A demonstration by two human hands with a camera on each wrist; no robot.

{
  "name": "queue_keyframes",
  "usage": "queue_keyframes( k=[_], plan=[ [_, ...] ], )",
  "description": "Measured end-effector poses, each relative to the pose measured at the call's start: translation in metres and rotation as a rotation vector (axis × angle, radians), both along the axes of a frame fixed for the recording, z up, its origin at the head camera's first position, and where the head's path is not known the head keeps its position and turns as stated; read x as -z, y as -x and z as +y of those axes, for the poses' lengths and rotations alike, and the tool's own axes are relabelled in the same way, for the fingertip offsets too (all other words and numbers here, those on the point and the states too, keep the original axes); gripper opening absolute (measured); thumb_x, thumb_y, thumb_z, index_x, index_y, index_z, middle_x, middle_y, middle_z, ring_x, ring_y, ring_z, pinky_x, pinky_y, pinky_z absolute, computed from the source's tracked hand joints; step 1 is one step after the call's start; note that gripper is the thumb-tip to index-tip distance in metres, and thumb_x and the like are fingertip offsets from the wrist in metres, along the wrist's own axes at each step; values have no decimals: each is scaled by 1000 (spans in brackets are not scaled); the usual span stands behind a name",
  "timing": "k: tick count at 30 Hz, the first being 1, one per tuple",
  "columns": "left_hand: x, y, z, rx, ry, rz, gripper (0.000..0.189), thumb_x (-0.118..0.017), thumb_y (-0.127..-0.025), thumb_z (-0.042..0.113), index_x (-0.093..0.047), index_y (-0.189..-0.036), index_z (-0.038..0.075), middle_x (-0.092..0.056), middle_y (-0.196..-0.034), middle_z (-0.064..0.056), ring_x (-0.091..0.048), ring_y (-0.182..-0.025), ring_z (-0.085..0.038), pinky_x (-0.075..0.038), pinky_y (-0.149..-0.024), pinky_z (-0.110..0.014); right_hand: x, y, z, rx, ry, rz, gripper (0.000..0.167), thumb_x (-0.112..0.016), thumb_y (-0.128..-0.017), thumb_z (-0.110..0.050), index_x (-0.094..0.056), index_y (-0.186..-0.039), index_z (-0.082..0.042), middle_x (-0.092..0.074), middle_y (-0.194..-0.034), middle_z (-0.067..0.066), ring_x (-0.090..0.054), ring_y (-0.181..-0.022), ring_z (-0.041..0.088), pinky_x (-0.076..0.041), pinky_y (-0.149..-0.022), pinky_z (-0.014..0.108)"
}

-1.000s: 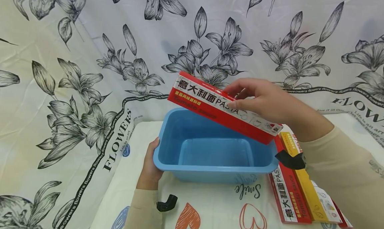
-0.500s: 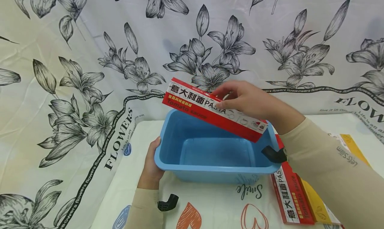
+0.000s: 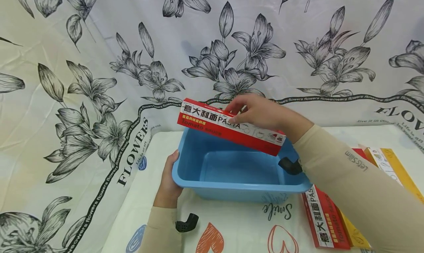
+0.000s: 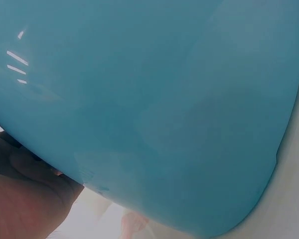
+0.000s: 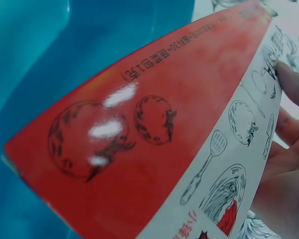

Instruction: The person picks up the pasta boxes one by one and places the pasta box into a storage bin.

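Note:
In the head view my right hand [image 3: 256, 113] pinches a red and white pasta box [image 3: 212, 126] by its upper edge, thumb on the front face. The box hangs tilted over the back of a blue plastic bin [image 3: 241, 188], its right end lower than its left. Up close in the right wrist view, the box's red side [image 5: 139, 124] shows tomato drawings. My left hand [image 3: 169, 181] grips the bin's left rim; its fingers are mostly hidden behind the wall. The bin's outer wall [image 4: 164, 109] fills most of the left wrist view. Its visible floor is bare.
Right of the bin lies another red pasta box [image 3: 326, 220], beside a yellow box [image 3: 356, 231] partly covered by my right sleeve [image 3: 357, 194]. More boxes [image 3: 387, 161] show beyond the sleeve. A printed white cloth [image 3: 245, 227] lies beneath, and a floral sheet hangs behind.
My right hand has carried the pasta box left and down, farther over the bin. The left hand keeps its grip on the rim, and the bin has stayed nearly in place.

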State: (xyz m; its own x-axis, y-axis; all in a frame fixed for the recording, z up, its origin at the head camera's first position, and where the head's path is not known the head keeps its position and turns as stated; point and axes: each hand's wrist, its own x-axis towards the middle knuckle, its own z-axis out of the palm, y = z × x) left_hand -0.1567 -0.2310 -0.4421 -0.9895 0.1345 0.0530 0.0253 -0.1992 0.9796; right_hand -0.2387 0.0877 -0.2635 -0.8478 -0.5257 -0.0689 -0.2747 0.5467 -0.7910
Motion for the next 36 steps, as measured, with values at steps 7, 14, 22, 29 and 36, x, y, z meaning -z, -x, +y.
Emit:
queue_keyframes(
  k=[7, 14, 22, 29, 36],
  plan=[
    [0, 0, 0, 3, 5, -10, 78, -39, -105, 66, -38, -169, 22, -44, -165, -17, -40, -147, -50, -40, -108, -74, 9, 6, -6, -46, -38, -19, 40, -76, -105, -28, -69, -143, -17, -65, -133, 6, -58, -123, 30, -51, -99, 52],
    [1, 0, 0, -20, 30, -14, 79, -39, -105, 65, -38, -169, 20, -44, -164, -18, -41, -147, -48, -40, -109, -73, 15, 9, -7, -74, -129, -16, 41, -80, -101, -27, -70, -140, -17, -66, -130, 6, -58, -122, 30, -51, -98, 51],
    [-1, -2, 1, -27, 34, -25, 79, -41, -104, 66, -37, -170, 21, -43, -165, -17, -39, -149, -50, -39, -109, -74, 21, 9, -6, -145, -148, -98, 37, -82, -99, -21, -67, -133, -13, -65, -125, 9, -61, -116, 31, -55, -94, 47],
    [-2, -2, 2, -46, 42, -31, 79, -43, -104, 66, -40, -169, 21, -45, -164, -12, -43, -148, -47, -41, -108, -75, 22, 4, -9, -222, -243, -133, 35, -84, -97, -20, -67, -126, -11, -66, -120, 8, -62, -112, 30, -57, -90, 43],
    [-2, -3, 3, -55, 37, -33, 76, -47, -104, 64, -43, -167, 22, -49, -163, -8, -46, -145, -42, -41, -108, -73, 22, -3, -19, -255, -350, -167, 35, -87, -94, -21, -67, -122, -13, -69, -115, 5, -65, -109, 28, -61, -84, 39]
  ],
)
